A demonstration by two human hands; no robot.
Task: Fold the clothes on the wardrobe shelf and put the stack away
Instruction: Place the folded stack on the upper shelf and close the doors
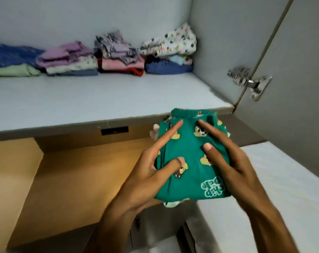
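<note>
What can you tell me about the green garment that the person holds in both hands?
The green garment is a small folded piece of soft knit fabric, printed with cartoon chipmunk figures and pale lettering that reads upside down near its lower right corner. A ribbed elastic waistband runs along its far edge. It is folded into a compact rectangle, held in the air just in front of the shelf edge. The left hand and the right hand grip its sides, thumbs and forefingers on top. A bit of pale cloth shows underneath it.
</note>
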